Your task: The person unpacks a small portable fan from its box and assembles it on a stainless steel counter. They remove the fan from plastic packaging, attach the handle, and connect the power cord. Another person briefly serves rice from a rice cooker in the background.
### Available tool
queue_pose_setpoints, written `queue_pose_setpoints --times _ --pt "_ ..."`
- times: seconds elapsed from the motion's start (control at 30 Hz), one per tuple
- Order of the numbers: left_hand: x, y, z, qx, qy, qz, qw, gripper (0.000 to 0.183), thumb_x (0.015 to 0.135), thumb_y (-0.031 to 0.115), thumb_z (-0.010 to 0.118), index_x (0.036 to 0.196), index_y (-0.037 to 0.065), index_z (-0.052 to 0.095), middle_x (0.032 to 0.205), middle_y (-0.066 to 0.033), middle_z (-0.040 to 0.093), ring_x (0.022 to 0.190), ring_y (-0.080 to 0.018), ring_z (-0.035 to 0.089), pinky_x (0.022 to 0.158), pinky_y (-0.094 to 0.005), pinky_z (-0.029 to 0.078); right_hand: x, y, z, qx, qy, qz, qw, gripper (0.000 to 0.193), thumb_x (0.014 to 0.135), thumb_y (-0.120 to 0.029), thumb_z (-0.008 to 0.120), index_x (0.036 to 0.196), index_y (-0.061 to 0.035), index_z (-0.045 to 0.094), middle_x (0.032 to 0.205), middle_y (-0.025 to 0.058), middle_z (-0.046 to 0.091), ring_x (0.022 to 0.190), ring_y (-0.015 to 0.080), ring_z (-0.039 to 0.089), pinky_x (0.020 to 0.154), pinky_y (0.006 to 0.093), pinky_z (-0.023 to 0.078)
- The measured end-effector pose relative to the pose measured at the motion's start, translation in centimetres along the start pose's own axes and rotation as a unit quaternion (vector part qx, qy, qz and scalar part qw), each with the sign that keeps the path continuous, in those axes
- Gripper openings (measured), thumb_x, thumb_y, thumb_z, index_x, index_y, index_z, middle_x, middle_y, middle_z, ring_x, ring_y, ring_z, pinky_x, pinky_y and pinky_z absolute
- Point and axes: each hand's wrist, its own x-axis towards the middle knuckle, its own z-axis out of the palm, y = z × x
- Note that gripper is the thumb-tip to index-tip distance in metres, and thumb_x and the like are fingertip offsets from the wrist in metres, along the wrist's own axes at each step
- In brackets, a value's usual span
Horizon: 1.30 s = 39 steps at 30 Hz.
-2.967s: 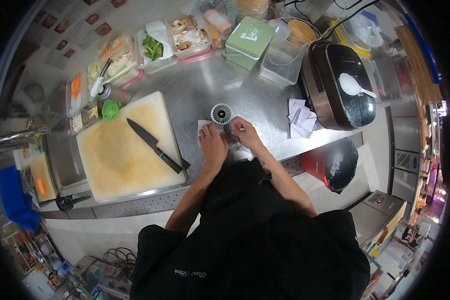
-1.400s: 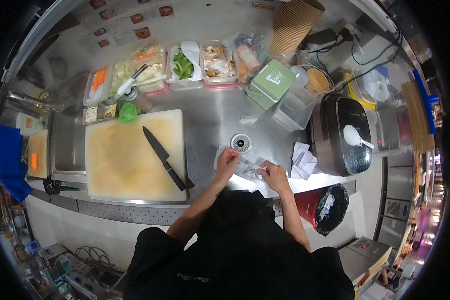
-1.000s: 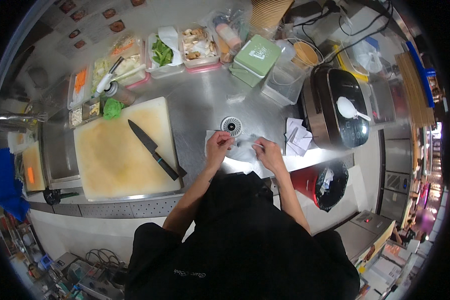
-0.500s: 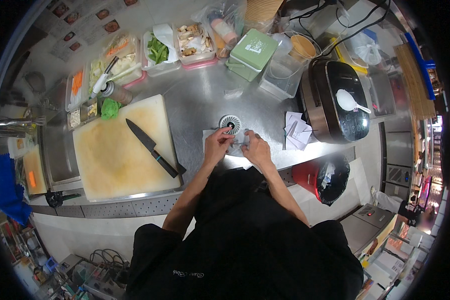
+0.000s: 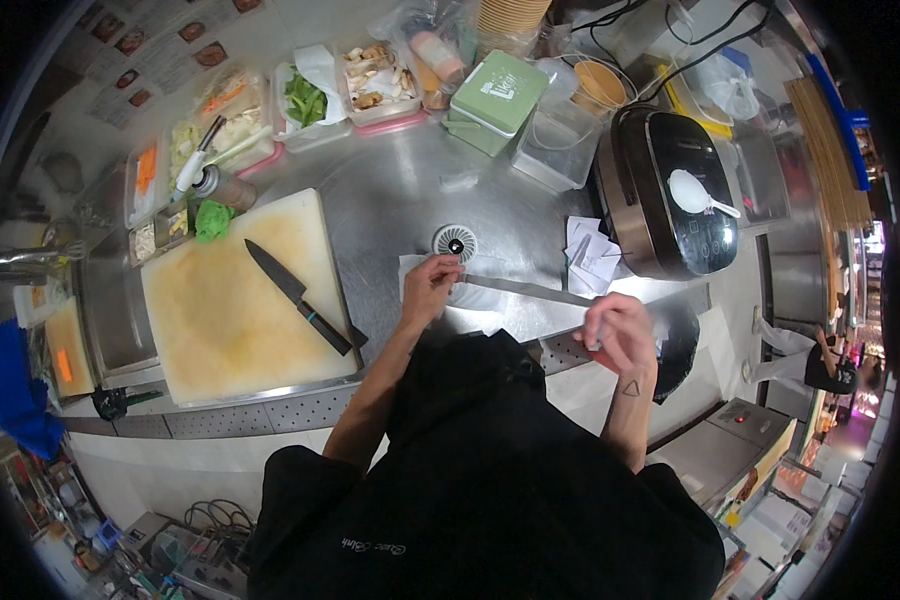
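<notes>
A narrow, greyish see-through strip that looks like tape [image 5: 530, 289] stretches between my two hands above the metal counter. My left hand [image 5: 430, 289] pinches its left end. My right hand [image 5: 618, 328] is closed around the other end, beyond the counter's front edge; something small and pale shows in its fingers, too blurred to name. Just past my left fingertips lies a round white slotted disc [image 5: 455, 243] with a dark centre, like a small fan head. A white sheet [image 5: 475, 298] lies on the counter under the strip, partly hidden by my left hand.
Left of my hands, a knife [image 5: 295, 292] rests on a cutting board [image 5: 200, 330]. Food tubs [image 5: 380, 85] and a green box [image 5: 500, 95] stand at the back. A rice cooker [image 5: 660, 190], papers [image 5: 595, 255] and a black-lined bin [image 5: 678, 345] are to the right.
My right hand has moved right and toward me, away from my left hand, drawing the strip out long between them. My left hand stays almost in place.
</notes>
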Motion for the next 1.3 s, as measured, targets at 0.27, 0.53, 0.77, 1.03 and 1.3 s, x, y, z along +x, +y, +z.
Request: queue_pose_setpoints --times 0.27,0.53,0.77,1.03,1.3 --pt "-0.2 0.1 -0.1 -0.020 -0.007 -0.007 1.000 0.026 0.099 0.003 0.065 0.125 0.005 0.068 0.110 -0.0059 0.078 0.094 -0.0133 0.073 0.074 -0.0276 0.059 -0.7 -0.6 1.6 0.097 0.056 -0.250 0.962 0.038 0.091 0.011 0.057 0.128 0.0027 0.064 0.113 0.0207 0.070 0.106 0.0381 0.071 0.084 0.0431 0.064" --pt "-0.2 0.3 0.0 -0.020 -0.007 -0.028 0.999 0.027 0.099 0.004 0.065 0.126 0.005 0.068 0.111 -0.0063 0.077 0.094 -0.0135 0.073 0.073 -0.0267 0.059 0.5 -4.6 5.0 -0.332 0.310 -0.350 0.819 0.029 0.103 -0.021 0.063 0.095 0.0065 0.068 0.082 0.0066 0.062 0.076 0.0187 0.063 0.072 0.0316 0.052" --pt "-0.1 0.0 0.1 -0.016 -0.010 -0.021 1.000 0.029 0.099 0.004 0.066 0.128 0.005 0.067 0.110 -0.0080 0.078 0.095 -0.0138 0.073 0.072 -0.0271 0.059 6.0 -0.2 3.2 -0.396 0.122 0.012 0.910 0.037 0.110 -0.032 0.051 0.118 -0.0037 0.072 0.063 -0.0044 0.044 0.056 0.0043 0.040 0.051 0.0258 0.038" --pt "0.0 0.8 -0.2 -0.045 -0.030 -0.033 0.998 0.034 0.097 0.001 0.066 0.131 0.006 0.065 0.112 -0.0091 0.077 0.097 -0.0160 0.074 0.070 -0.0270 0.060 13.6 17.8 -4.3 -0.506 0.013 0.006 0.863 0.025 0.097 -0.024 0.070 0.105 -0.0016 0.075 0.082 0.0109 0.073 0.069 0.0173 0.067 0.068 0.0339 0.053" --pt "-0.1 -0.3 1.0 0.108 0.028 0.037 0.993 0.032 0.091 -0.002 0.071 0.122 0.004 0.068 0.106 -0.0107 0.077 0.094 -0.0178 0.075 0.066 -0.0292 0.059 13.4 19.4 -0.7 -0.178 0.149 0.167 0.958 0.015 0.103 -0.019 0.065 0.106 -0.0059 0.071 0.081 -0.0002 0.068 0.059 0.0040 0.049 0.050 0.0210 0.035"
